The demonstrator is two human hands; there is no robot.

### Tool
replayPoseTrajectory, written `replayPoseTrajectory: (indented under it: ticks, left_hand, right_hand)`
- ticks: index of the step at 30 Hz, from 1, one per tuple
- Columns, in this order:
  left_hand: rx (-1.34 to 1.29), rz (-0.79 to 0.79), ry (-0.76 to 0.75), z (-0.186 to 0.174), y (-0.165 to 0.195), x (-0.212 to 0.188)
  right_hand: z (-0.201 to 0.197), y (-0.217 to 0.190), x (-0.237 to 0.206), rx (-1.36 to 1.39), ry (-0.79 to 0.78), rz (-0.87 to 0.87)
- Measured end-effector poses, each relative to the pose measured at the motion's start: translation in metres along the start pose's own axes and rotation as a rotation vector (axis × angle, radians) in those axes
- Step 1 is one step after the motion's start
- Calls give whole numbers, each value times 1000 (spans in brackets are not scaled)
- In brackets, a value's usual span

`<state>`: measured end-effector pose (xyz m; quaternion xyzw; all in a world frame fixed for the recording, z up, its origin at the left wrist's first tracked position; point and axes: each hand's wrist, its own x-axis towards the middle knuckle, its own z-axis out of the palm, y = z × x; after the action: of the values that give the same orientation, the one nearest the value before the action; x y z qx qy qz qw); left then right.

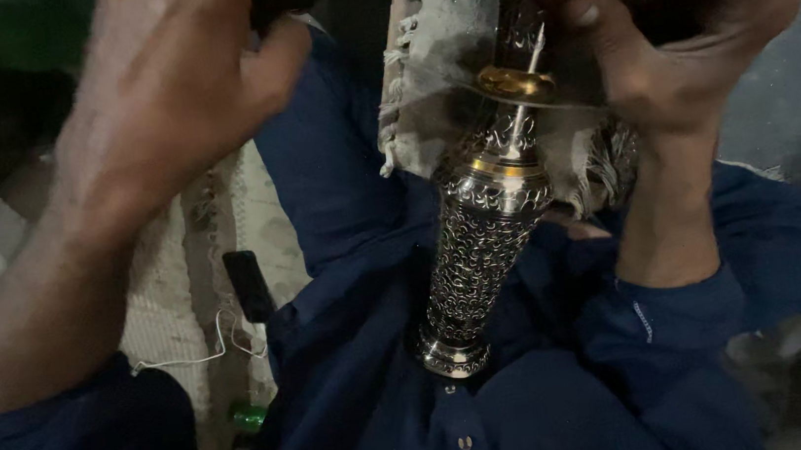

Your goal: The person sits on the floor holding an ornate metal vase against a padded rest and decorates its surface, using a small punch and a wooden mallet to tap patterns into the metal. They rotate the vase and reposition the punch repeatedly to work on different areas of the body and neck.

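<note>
One ornate pierced silver vase (pixel 482 246), foot braced against the person's blue tunic (pixel 369 397), neck under a fringed cloth (pixel 442 52). Right hand (pixel 669 38) fingers pinch a dark tool just above its brass collar (pixel 514 82); left hand (pixel 167 81) spread, empty. Risk: unsteadied, the vase may roll, making the tool slip.

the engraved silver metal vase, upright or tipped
Tipped: the engraved silver metal vase leans, its base against the blue-clothed lap and its top slanting away toward the right hand.
</note>
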<state>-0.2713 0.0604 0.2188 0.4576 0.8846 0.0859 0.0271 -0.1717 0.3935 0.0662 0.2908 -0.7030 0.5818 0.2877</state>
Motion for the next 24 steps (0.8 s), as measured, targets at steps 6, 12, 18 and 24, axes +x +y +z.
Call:
replayPoseTrajectory:
  ticks: [6,12,18,24]
  left_hand:
    - [185,110,23,-23,18,21]
    - [243,160,-17,-32,28,28]
    - [331,164,-77,-27,25,25]
    - [377,170,-42,-28,24,22]
  right_hand:
    - [1,-4,1,-40,31,14]
    - [4,-2,6,-19,20,-40]
    - [7,-10,1,-94,41,23]
    - [1,-3,6,-38,3,-46]
